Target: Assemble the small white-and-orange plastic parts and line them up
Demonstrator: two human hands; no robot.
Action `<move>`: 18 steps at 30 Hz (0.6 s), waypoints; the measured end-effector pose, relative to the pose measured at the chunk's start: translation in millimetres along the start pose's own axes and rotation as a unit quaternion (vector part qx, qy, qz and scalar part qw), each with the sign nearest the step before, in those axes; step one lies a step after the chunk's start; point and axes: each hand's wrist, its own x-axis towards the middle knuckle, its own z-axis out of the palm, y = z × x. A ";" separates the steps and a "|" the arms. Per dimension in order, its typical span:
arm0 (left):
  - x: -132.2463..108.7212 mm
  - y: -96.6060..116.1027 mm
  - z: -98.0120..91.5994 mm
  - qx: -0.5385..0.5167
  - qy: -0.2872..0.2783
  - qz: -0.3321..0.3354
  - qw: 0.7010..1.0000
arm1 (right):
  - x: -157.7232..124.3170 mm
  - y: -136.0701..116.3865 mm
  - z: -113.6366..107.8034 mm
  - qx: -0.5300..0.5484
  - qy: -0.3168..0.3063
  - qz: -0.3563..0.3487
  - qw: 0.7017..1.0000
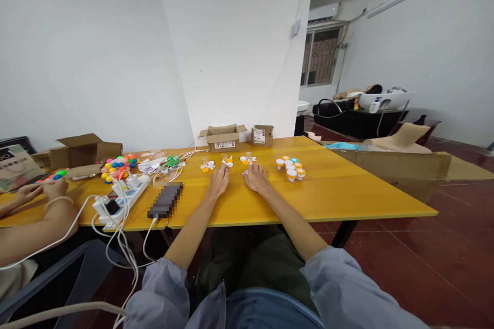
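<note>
My left hand (219, 180) lies flat on the yellow table (347, 195), fingers stretched toward small white and orange pieces (206, 166). My right hand (254, 177) rests flat beside it, fingertips close to more small white and orange pieces (247, 160). Neither hand holds anything. To the right of my right hand stands a cluster of small white pots with orange and teal lids (290, 168).
Two small cardboard boxes (223, 138) sit at the table's far edge. A dark phone (165, 199), a white power strip (121, 199) with cables, and coloured balls (118, 164) lie to the left. Another person's hands (42, 191) work at the far left. Flattened cardboard (401, 162) lies right.
</note>
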 end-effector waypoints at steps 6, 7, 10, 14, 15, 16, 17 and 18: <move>1.3 1.3 0.7 0.001 -0.027 -0.008 1.000 | 16.9 27.8 4.3 -0.001 0.044 0.062 0.997; 1.1 1.9 0.6 0.001 -0.029 -0.009 1.000 | 19.9 31.1 5.3 -0.002 0.051 0.069 0.996; -0.3 4.4 -0.7 0.001 -0.039 -0.012 0.999 | 29.3 41.0 8.7 -0.006 0.063 0.088 0.994; -3.0 9.4 -3.7 0.005 -0.044 -0.012 0.999 | 44.2 57.7 12.3 -0.006 0.072 0.102 0.992; -3.5 10.5 -4.4 0.006 -0.045 -0.011 0.999 | 48.4 62.0 12.8 -0.008 0.074 0.103 0.992; -4.1 11.5 -5.0 0.008 -0.048 -0.010 0.999 | 52.8 65.9 13.2 -0.012 0.074 0.103 0.992; -4.5 12.3 -5.6 0.009 -0.050 -0.009 0.999 | 57.3 69.3 13.5 -0.017 0.072 0.103 0.992; -5.0 12.8 -6.0 0.010 -0.053 -0.009 0.999 | 61.9 72.2 13.8 -0.022 0.069 0.104 0.992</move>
